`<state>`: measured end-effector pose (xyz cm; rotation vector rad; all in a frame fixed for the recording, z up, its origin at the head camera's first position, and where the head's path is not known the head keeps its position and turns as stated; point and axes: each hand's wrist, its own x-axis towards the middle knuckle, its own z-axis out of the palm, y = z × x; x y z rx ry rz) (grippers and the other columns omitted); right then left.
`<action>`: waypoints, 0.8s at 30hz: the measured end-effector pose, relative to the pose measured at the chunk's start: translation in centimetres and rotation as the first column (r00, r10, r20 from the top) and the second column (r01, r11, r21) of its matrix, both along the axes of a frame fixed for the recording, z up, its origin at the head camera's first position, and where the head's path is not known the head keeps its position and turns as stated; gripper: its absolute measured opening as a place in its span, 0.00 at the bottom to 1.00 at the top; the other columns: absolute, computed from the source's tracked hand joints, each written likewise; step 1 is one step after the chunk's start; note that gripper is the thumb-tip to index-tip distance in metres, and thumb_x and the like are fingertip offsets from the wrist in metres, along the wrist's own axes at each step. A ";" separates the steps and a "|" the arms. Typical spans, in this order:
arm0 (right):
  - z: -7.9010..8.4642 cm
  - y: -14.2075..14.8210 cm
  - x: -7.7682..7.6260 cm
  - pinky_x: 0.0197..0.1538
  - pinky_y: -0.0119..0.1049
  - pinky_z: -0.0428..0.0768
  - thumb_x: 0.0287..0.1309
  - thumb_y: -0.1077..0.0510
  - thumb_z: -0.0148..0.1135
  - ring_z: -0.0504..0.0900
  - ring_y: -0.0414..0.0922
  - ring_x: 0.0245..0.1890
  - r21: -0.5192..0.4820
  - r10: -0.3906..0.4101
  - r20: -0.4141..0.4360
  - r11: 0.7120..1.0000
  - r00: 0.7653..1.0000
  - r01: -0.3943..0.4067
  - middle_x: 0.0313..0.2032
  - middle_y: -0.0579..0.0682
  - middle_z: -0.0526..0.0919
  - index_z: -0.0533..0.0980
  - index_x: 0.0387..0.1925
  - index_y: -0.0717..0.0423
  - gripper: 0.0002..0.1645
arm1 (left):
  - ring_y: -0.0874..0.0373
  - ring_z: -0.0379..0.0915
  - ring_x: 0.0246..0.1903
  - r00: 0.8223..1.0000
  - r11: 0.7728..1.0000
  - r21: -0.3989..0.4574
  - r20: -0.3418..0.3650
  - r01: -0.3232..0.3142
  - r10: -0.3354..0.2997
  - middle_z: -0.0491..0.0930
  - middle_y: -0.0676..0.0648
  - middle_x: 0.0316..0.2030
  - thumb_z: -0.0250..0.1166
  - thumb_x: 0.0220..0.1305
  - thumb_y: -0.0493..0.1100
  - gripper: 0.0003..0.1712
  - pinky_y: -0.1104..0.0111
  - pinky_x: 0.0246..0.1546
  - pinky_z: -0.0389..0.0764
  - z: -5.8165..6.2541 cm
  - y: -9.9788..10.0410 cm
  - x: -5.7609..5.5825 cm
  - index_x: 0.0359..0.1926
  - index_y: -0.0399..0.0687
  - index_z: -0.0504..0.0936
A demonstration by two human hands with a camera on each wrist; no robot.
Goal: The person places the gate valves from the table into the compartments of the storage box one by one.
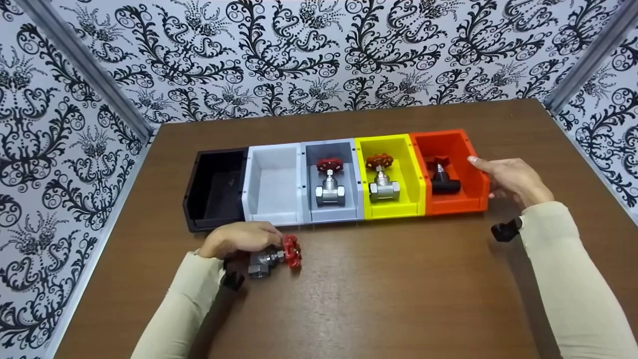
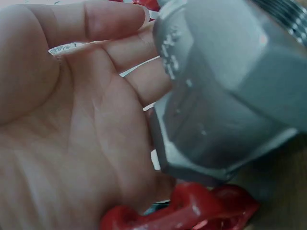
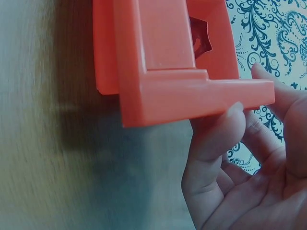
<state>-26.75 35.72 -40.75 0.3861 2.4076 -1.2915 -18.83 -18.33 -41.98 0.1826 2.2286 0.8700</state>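
My left hand (image 1: 246,236) is over a metal handwheel valve (image 1: 260,265), its fingers bent in around the neck behind the red handwheel (image 1: 292,252). In the left wrist view, the hex-ended valve body (image 2: 216,91) hides the fingertips, and the palm stands apart from it. A second red handwheel (image 2: 187,211) shows below the palm there. At the far right, my right hand (image 1: 516,179) pinches the side wall of the orange bin (image 1: 471,203), thumb at the rim and fingers outside. Inside that bin lies a black-bodied valve (image 1: 443,184).
Joined in a row with the orange bin are a black bin (image 1: 214,224), a white bin (image 1: 274,218), a grey bin (image 1: 334,214) and a yellow bin (image 1: 394,210). Metal valves with red wheels lie in the grey and yellow bins. Patterned walls (image 1: 319,60) border the wooden table (image 1: 389,289).
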 end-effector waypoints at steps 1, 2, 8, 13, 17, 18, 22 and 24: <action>0.0 0.0 0.0 0.42 0.35 0.82 0.50 0.21 0.58 0.82 0.43 0.35 -0.012 -0.005 -0.004 1.000 1.000 0.005 0.35 0.37 0.85 0.69 0.68 0.59 0.58 | 0.59 0.69 0.34 1.000 1.000 0.004 0.009 -0.012 0.012 0.76 0.51 0.33 0.56 0.64 0.45 0.11 0.68 0.33 0.70 0.0 0.0 0.0 0.41 0.49 0.83; -0.1 0.0 0.0 0.42 0.35 0.82 0.50 0.21 0.59 0.82 0.42 0.35 -0.023 -0.008 -0.002 1.000 1.000 0.008 0.34 0.37 0.85 0.69 0.68 0.59 0.57 | 0.58 0.69 0.33 1.000 1.000 0.010 0.019 -0.018 0.018 0.76 0.51 0.32 0.56 0.64 0.44 0.11 0.68 0.32 0.70 -0.1 0.0 0.0 0.40 0.49 0.83; -0.1 -0.2 -0.1 0.40 0.34 0.82 0.51 0.22 0.60 0.83 0.40 0.33 -0.069 -0.025 -0.005 0.997 1.000 0.024 0.32 0.37 0.85 0.68 0.67 0.61 0.57 | 0.58 0.70 0.38 1.000 1.000 0.024 0.016 -0.006 0.006 0.78 0.51 0.38 0.58 0.64 0.45 0.11 0.68 0.39 0.71 -0.4 -0.1 -0.2 0.43 0.49 0.84; -0.1 -0.2 -0.1 0.39 0.32 0.83 0.52 0.24 0.61 0.84 0.38 0.32 -0.111 -0.037 -0.005 0.993 0.999 0.036 0.31 0.37 0.86 0.66 0.69 0.62 0.57 | 0.57 0.68 0.49 0.998 0.998 -0.029 -0.026 0.051 -0.052 0.78 0.52 0.52 0.59 0.64 0.48 0.18 0.63 0.55 0.70 -0.4 -0.2 -0.3 0.52 0.51 0.84; -0.1 -0.1 0.0 0.40 0.32 0.83 0.52 0.24 0.60 0.84 0.39 0.33 -0.088 -0.028 -0.003 0.996 1.000 0.028 0.33 0.36 0.86 0.66 0.69 0.61 0.57 | 0.56 0.69 0.51 0.997 0.996 -0.061 -0.031 0.067 -0.069 0.77 0.52 0.55 0.61 0.63 0.50 0.20 0.60 0.57 0.69 -0.2 -0.2 -0.3 0.55 0.53 0.83; -0.1 -0.1 0.1 0.40 0.33 0.83 0.52 0.23 0.60 0.84 0.39 0.33 -0.084 -0.026 -0.003 0.996 1.000 0.026 0.33 0.36 0.86 0.67 0.69 0.61 0.57 | 0.56 0.69 0.50 0.997 0.996 -0.058 -0.030 0.065 -0.067 0.78 0.53 0.54 0.61 0.64 0.50 0.20 0.61 0.56 0.70 -0.1 -0.3 -0.3 0.55 0.53 0.84; -0.1 -0.1 0.1 0.41 0.33 0.83 0.51 0.22 0.59 0.83 0.39 0.35 -0.065 -0.020 -0.008 0.998 1.000 0.019 0.35 0.36 0.86 0.68 0.69 0.60 0.57 | 0.59 0.68 0.41 0.995 0.994 0.044 0.002 0.102 -0.102 0.77 0.53 0.40 0.60 0.64 0.45 0.14 0.67 0.44 0.70 -0.3 -0.2 -0.4 0.48 0.49 0.85; -0.1 -0.1 0.2 0.41 0.34 0.83 0.51 0.22 0.59 0.83 0.39 0.35 -0.058 -0.017 -0.007 0.998 1.000 0.017 0.36 0.36 0.86 0.67 0.69 0.60 0.58 | 0.60 0.68 0.35 0.991 0.987 0.097 0.015 0.128 -0.130 0.75 0.54 0.32 0.60 0.65 0.44 0.11 0.69 0.37 0.69 -0.4 -0.2 -0.5 0.43 0.48 0.86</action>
